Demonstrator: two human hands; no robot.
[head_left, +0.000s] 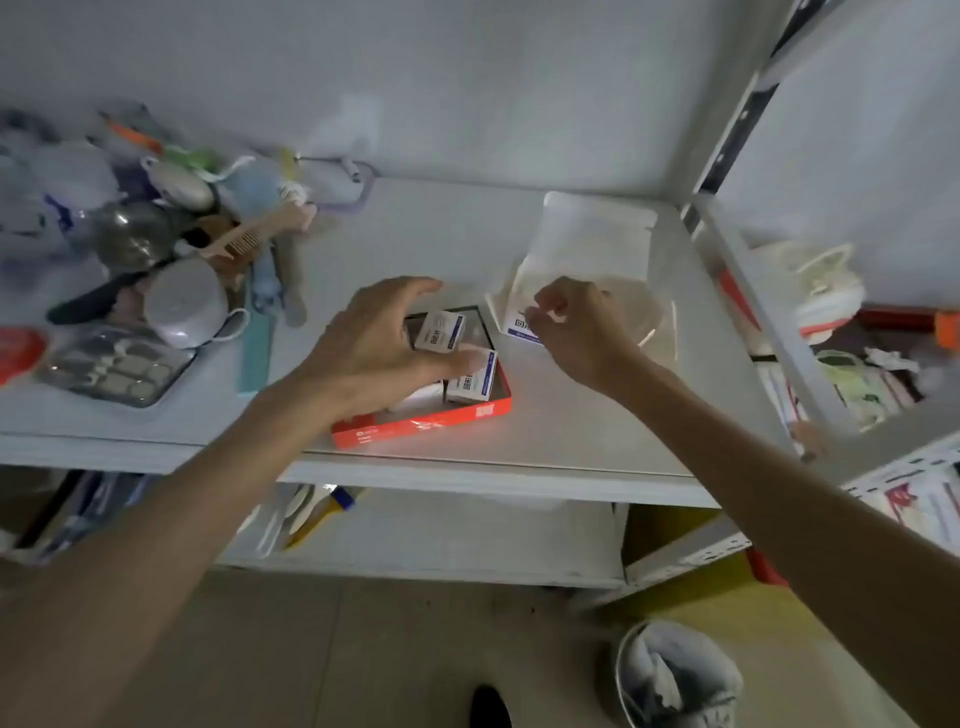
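A shallow red tray (415, 428) lies near the front edge of the white shelf (561, 431). It holds several small white-and-blue boxes, one at the back (440, 331) and one at the right (475, 382). My left hand (374, 348) hovers over the tray with fingers spread, its thumb touching the right box; the palm hides part of the tray. My right hand (576, 327) has curled fingers that pinch the top of another small white-and-blue box (521, 328) at the mouth of a clear plastic bag (597, 249).
A heap of household items (156, 234) fills the shelf's left end: combs, a metal bowl, a white mask, a blister pack. A second rack (831, 312) with packaged goods stands right. A lower shelf (415, 535) holds utensils. A lined bin (675, 675) stands on the floor.
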